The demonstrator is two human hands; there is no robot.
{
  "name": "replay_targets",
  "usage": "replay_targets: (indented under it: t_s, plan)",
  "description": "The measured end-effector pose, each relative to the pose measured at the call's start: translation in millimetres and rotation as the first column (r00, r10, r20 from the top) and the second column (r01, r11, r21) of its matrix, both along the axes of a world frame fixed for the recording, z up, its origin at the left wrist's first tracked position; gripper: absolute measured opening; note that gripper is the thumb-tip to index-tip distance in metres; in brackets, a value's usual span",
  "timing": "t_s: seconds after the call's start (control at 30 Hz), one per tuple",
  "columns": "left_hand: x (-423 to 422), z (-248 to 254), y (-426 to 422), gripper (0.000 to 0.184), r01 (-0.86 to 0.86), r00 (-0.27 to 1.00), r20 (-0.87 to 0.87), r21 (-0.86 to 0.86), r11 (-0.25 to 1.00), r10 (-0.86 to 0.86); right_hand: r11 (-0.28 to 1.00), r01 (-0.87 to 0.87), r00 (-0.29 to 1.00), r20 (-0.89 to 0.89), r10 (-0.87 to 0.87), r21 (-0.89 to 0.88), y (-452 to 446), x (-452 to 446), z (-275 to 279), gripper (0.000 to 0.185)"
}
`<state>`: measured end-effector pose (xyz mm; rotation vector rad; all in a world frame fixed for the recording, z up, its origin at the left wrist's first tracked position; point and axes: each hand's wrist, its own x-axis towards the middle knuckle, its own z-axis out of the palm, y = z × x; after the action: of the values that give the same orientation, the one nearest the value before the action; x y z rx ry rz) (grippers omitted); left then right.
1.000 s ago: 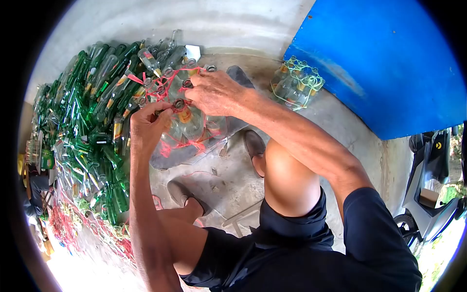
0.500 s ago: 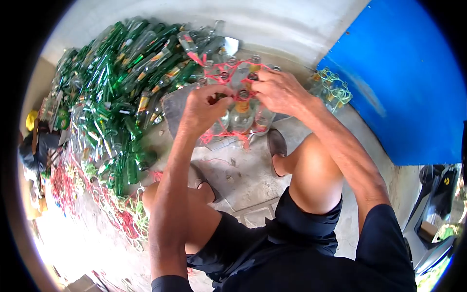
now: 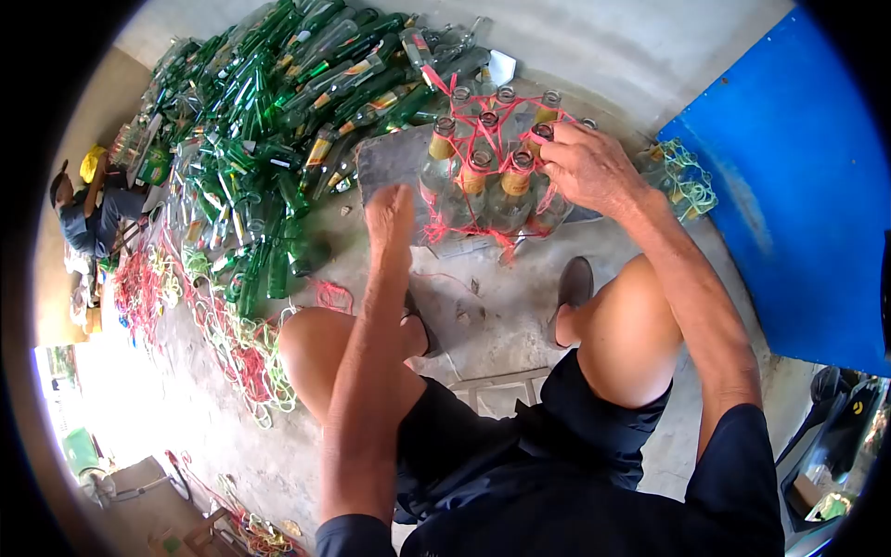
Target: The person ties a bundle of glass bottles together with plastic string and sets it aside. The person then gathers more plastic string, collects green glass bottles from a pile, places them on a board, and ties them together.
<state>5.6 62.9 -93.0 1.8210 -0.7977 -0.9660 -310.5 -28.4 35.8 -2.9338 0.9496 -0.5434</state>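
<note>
Clear glass bottles [image 3: 513,197] with yellow neck labels stand upright in a tight bundle in front of me. Red string [image 3: 502,118] runs around and between their necks, with frayed knots low at the front. My right hand [image 3: 589,167] is at the bundle's right side, fingers closed on the string beside a bottle neck. My left hand [image 3: 390,212] is closed like a fist, apart from the bundle at its left. Its back faces me, so whatever it may hold is hidden.
Green and clear bottles [image 3: 269,121] lie heaped against the wall at left. Tangled string [image 3: 251,371] covers the floor below. Another person [image 3: 97,213] sits far left. A blue panel [image 3: 780,186] stands at right, with a netted bundle [image 3: 685,181] beside it.
My left hand has come off the bundle's front bottles, back and to the left. My right hand stays at the bundle's right side. The camera view has shifted, showing more at the left.
</note>
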Motion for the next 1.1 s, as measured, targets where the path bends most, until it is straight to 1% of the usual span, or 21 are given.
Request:
replay_targets:
  t_s: [0.07, 0.13, 0.2, 0.3, 0.37, 0.4, 0.5, 0.57, 0.63, 0.7, 0.8, 0.9, 1.0, 1.1]
  plan:
    - [-20.7, -20.0, 15.1, 0.051, -0.04, 0.989, -0.132, 0.191, 0.981, 0.066, 1.0, 0.001, 1.0, 0.003, -0.001, -0.006, -0.5, -1.0, 1.1, 0.012]
    - [-43.8, -20.9, 22.9, 0.059, -0.054, 0.957, -0.268, 0.2, 0.978, 0.108, 1.0, -0.013, 1.0, 0.028, 0.013, 0.004, 1.0, 0.5, -0.2, 0.013]
    - [-60.7, -26.7, 31.8, 0.066, -0.086, 0.901, -0.401, 0.208, 0.974, 0.165, 1.0, -0.01, 1.0, -0.001, 0.01, 0.027, 7.4, 2.5, 3.0, 0.013]
    - [-69.7, -39.3, 30.0, 0.075, -0.154, 0.779, -0.579, 0.196, 0.968, 0.241, 1.0, -0.023, 1.0, -0.007, 0.023, -0.002, 6.6, 7.0, 9.8, 0.013]
    - [-75.2, -46.4, 32.3, 0.079, -0.206, 0.671, -0.679, 0.214, 0.955, 0.298, 0.999, -0.036, 0.999, -0.014, 0.036, -0.011, 7.9, 6.8, 10.9, 0.013]
    - [-79.5, -41.2, 30.3, 0.081, -0.242, 0.648, -0.675, 0.256, 0.936, 0.352, 0.999, -0.043, 0.999, -0.017, 0.042, -0.016, 6.4, 8.4, 12.4, 0.013]
    - [-72.4, -48.1, 27.9, 0.082, -0.212, 0.606, -0.725, 0.252, 0.944, 0.329, 0.999, -0.039, 0.999, -0.01, 0.039, -0.009, 8.1, 10.7, 16.3, 0.013]
    - [-72.5, -49.9, 30.9, 0.079, -0.219, 0.558, -0.767, 0.232, 0.948, 0.317, 0.999, -0.038, 0.999, 0.006, 0.038, 0.006, 10.5, 14.8, 20.2, 0.013]
    - [-76.5, -52.1, 32.2, 0.076, -0.213, 0.525, -0.805, 0.191, 0.958, 0.277, 0.999, -0.029, 0.999, 0.018, 0.029, 0.021, 12.5, 13.3, 27.3, 0.013]
    - [-79.9, -55.5, 34.3, 0.073, -0.202, 0.511, -0.832, 0.127, 0.971, 0.215, 0.998, -0.057, 0.998, 0.006, 0.057, 0.037, 9.6, 10.9, 32.6, 0.013]
    - [-91.9, -57.2, 35.4, 0.069, -0.189, 0.427, -0.894, 0.059, 0.98, 0.136, 0.996, -0.09, 0.995, -0.03, 0.091, 0.021, 3.8, 6.4, 45.0, 0.014]
    - [-110.5, -44.7, 37.9, 0.059, -0.222, 0.396, -0.898, 0.106, 0.969, 0.189, 0.995, -0.095, 0.993, -0.075, 0.095, 0.014, 3.6, -1.7, 58.1, 0.014]
    - [-128.0, -43.3, 30.5, 0.059, -0.182, 0.363, -0.907, 0.154, 0.971, 0.212, 0.995, -0.097, 0.992, -0.085, 0.097, 0.01, -0.4, -19.5, 67.0, 0.015]
    - [-148.7, -44.0, 25.3, 0.061, -0.13, 0.343, -0.939, -0.034, 0.991, 0.013, 0.998, -0.057, 0.99, -0.127, 0.059, 0.022, 1.6, -43.8, 81.0, 0.017]
